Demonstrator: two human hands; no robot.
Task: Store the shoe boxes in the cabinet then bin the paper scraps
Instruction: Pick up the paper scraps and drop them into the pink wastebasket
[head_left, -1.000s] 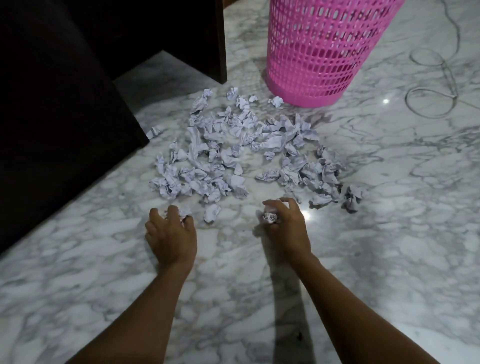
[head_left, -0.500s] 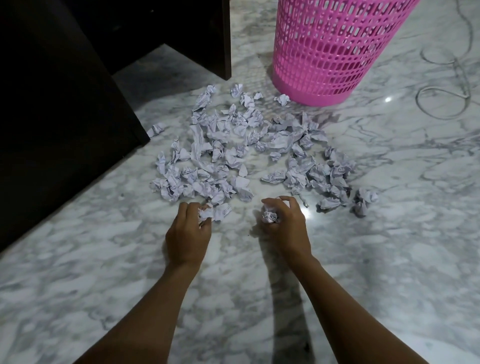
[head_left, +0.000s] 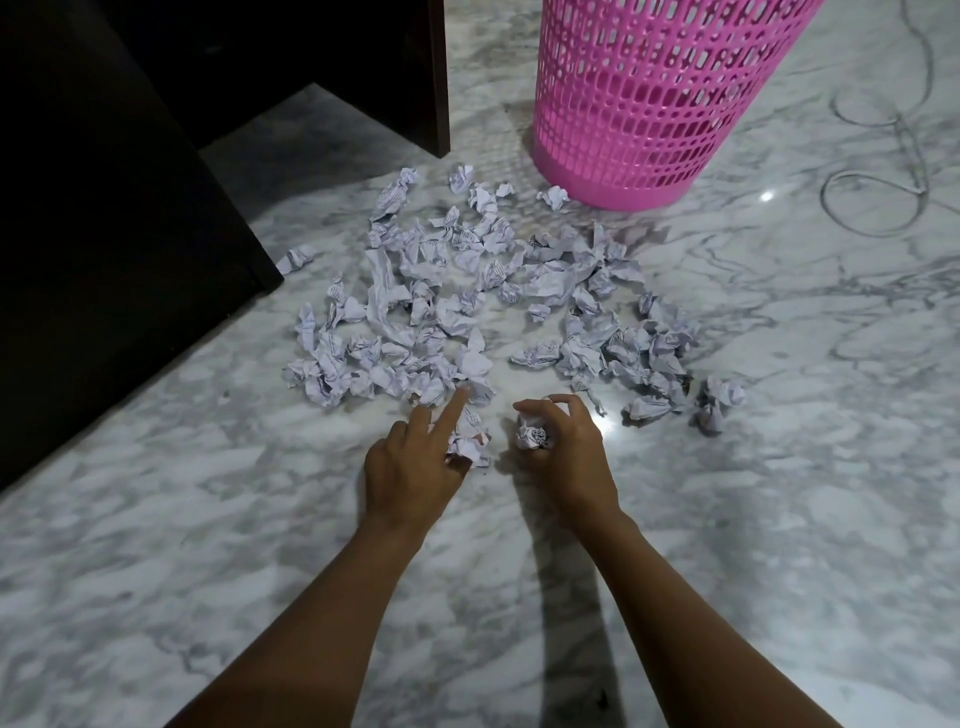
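Observation:
Several crumpled white paper scraps (head_left: 467, 301) lie scattered over the marble floor in front of me. A pink perforated plastic bin (head_left: 644, 98) stands upright just beyond them at the top. My left hand (head_left: 410, 462) holds crumpled scraps (head_left: 467, 441) under its curled fingers, with its index finger stretched out toward the near edge of the pile. My right hand (head_left: 566, 447) grips a small paper ball (head_left: 531, 435) in its curled fingers, just right of the left hand. No shoe boxes are in view.
A dark wooden cabinet (head_left: 104, 234) fills the left side, with a dark panel edge (head_left: 439, 78) near the bin. A thin grey cable (head_left: 872, 171) loops on the floor at the upper right. White marble floor (head_left: 727, 519) spreads around my arms.
My left hand has moved right from the pile's near left edge and gathered scraps into its fingers. My right hand has stayed in place with its paper ball.

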